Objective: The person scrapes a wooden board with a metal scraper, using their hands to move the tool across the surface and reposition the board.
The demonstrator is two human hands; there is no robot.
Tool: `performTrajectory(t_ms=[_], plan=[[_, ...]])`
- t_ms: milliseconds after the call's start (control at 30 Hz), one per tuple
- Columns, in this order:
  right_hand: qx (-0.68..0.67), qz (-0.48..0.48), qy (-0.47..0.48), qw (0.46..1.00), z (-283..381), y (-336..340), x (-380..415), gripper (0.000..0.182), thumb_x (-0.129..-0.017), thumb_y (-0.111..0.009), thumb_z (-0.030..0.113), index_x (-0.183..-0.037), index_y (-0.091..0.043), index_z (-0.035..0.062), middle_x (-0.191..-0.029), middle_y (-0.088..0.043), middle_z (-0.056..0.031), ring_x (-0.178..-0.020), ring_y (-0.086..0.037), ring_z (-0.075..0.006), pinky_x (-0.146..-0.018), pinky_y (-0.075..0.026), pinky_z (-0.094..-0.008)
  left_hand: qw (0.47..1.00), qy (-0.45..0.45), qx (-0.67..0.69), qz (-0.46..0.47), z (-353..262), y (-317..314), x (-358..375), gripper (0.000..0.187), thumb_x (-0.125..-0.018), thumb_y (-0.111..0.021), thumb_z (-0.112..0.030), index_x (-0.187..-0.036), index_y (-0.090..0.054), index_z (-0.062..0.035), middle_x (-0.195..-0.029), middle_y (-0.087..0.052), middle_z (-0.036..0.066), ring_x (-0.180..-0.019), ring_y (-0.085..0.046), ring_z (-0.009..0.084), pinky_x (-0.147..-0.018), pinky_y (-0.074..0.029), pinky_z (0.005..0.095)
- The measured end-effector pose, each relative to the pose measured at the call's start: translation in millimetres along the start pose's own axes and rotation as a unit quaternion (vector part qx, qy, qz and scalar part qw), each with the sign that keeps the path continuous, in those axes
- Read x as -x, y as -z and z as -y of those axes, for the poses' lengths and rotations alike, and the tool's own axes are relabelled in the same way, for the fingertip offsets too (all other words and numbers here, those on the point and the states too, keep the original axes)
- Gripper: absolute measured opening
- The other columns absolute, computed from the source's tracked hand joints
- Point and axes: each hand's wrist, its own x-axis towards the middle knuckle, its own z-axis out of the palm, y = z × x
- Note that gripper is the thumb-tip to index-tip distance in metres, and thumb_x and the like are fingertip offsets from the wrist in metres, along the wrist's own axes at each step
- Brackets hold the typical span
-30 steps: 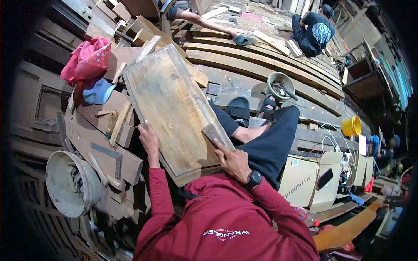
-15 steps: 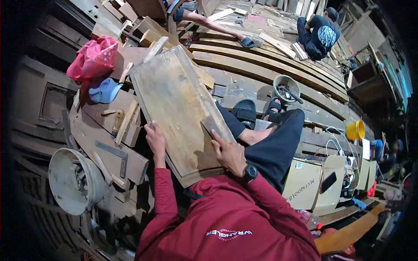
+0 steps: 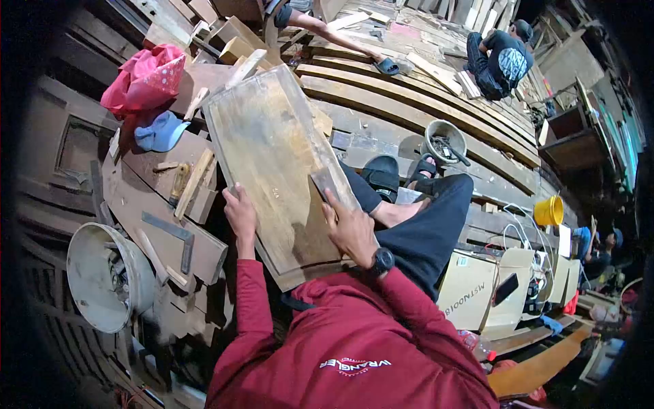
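Note:
A flat wooden panel point(image 3: 262, 157) with a raised border lies tilted across my lap. Its left edge is gripped by my left hand point(image 3: 240, 215), the thumb on the face and the other fingers partly hidden at the edge. My right hand point(image 3: 353, 233) presses a small flat brown piece, which looks like sandpaper point(image 3: 328, 183), onto the panel near its right edge. The panel's surface is pale and worn in the middle, darker towards the near end.
On the boards at left are a metal square point(image 3: 178, 238), a chisel point(image 3: 180, 183), a blue cap point(image 3: 162, 131) and a pink bag point(image 3: 146, 78). Buckets stand left point(image 3: 109, 276) and ahead point(image 3: 444, 142). Another person point(image 3: 503, 60) sits at the far right; cardboard point(image 3: 470, 290) lies nearer.
My right hand has slid the sandpaper-like piece slightly up the panel, towards the far end. My left hand keeps its place on the edge. The whole view has shifted a little.

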Motion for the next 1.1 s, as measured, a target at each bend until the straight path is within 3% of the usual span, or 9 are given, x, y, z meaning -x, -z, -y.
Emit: performTrajectory(t_ms=[533,633,667,767,867,933,967,1067,1100], plan=[[-0.006,-0.01,0.019,1.0,-16.0,1.9,22.8,0.042,-0.1,-0.057,0.041,-0.14,-0.061,0.028,-0.072,-0.066,-0.029,-0.065,-0.066,-0.048,-0.062,-0.053,-0.0572,0.999,0.048,-0.019,0.014,-14.8,6.7,3.6,0.053,-0.106,-0.047,-0.043,-0.134,-0.046,0.0013,-0.117,-0.064,0.035,-0.11,-0.061,0.0512,-0.095,-0.046,0.0544],[0.024,0.008,0.046,0.999,-31.9,-1.8,39.7,0.048,-0.101,-0.054,0.046,-0.146,-0.054,0.0284,-0.066,-0.065,-0.0252,-0.062,-0.067,-0.0447,-0.058,-0.054,-0.0546,0.991,-0.079,-0.032,-0.106,-27.7,8.3,7.9,0.046,-0.103,-0.055,-0.032,-0.134,-0.045,0.0009,-0.12,-0.058,0.032,-0.11,-0.059,0.048,-0.095,-0.047,0.0504],[0.019,0.007,0.051,0.998,-36.1,-4.0,41.1,0.048,-0.101,-0.054,0.046,-0.146,-0.054,0.0287,-0.066,-0.065,-0.0253,-0.062,-0.067,-0.0445,-0.058,-0.054,-0.0546,0.998,-0.01,-0.005,-0.068,-34.6,10.8,8.4,0.048,-0.098,-0.064,-0.022,-0.136,-0.042,-0.0008,-0.126,-0.051,0.027,-0.115,-0.055,0.0438,-0.098,-0.044,0.0487],[0.006,0.002,0.059,0.998,-36.6,-1.5,42.3,0.046,-0.1,-0.057,0.046,-0.143,-0.058,0.0293,-0.067,-0.065,-0.0264,-0.062,-0.067,-0.0446,-0.058,-0.053,-0.0551,0.978,-0.095,-0.134,-0.128,-43.6,18.8,9.9,0.046,-0.093,-0.068,-0.017,-0.132,-0.048,-0.0015,-0.129,-0.05,0.023,-0.119,-0.054,0.0404,-0.099,-0.043,0.0484],[0.007,-0.014,0.057,0.998,-39.2,-4.6,42.2,0.044,-0.097,-0.062,0.043,-0.139,-0.062,0.0289,-0.066,-0.064,-0.027,-0.06,-0.065,-0.0456,-0.057,-0.052,-0.0562,0.973,-0.225,0.043,0.024,-112.2,68.7,33.8,0.026,-0.088,-0.069,-0.008,-0.113,-0.064,-0.0029,-0.119,-0.061,0.016,-0.114,-0.059,0.0337,-0.102,-0.045,0.0427],[0.024,0.008,0.06,0.998,-44.2,-6.6,40.3,0.047,-0.099,-0.058,0.045,-0.144,-0.056,0.0312,-0.068,-0.064,-0.0276,-0.063,-0.066,-0.0464,-0.059,-0.053,-0.0567,0.871,-0.151,0.392,0.255,-186.5,116.1,76.3,0.021,-0.089,-0.069,-0.006,-0.109,-0.065,-0.0012,-0.116,-0.065,0.016,-0.112,-0.062,0.0274,-0.102,-0.046,0.0374],[0.029,0.01,0.064,0.997,-43.4,-5.6,39.9,0.047,-0.099,-0.058,0.045,-0.144,-0.056,0.0318,-0.068,-0.064,-0.0277,-0.063,-0.065,-0.0467,-0.059,-0.052,-0.0569,0.777,-0.208,0.485,0.342,-201.0,132.6,91.6,0.02,-0.09,-0.069,-0.006,-0.109,-0.064,-0.0003,-0.117,-0.065,0.016,-0.114,-0.061,0.0223,-0.104,-0.045,0.034],[0.037,0.031,0.034,0.998,-36.9,0.4,36.2,0.045,-0.099,-0.058,0.044,-0.143,-0.057,0.0328,-0.068,-0.064,-0.0277,-0.064,-0.067,-0.0462,-0.061,-0.054,-0.0566,0.528,-0.332,0.639,0.449,-250.8,159.1,128.7,0.022,-0.095,-0.068,-0.023,-0.095,-0.067,-0.0015,-0.108,-0.062,0.02,-0.102,-0.063,0.0299,-0.094,-0.05,0.0398],[0.049,0.047,0.002,0.998,-32.2,2.6,39.1,0.046,-0.099,-0.058,0.044,-0.143,-0.057,0.0327,-0.067,-0.064,-0.0278,-0.064,-0.067,-0.0464,-0.061,-0.054,-0.0567,0.484,-0.329,0.674,0.45,-258.0,163.1,137.1,0.029,-0.096,-0.067,-0.031,-0.09,-0.067,-0.0028,-0.104,-0.063,0.019,-0.095,-0.063,0.0329,-0.091,-0.05,0.0406]])
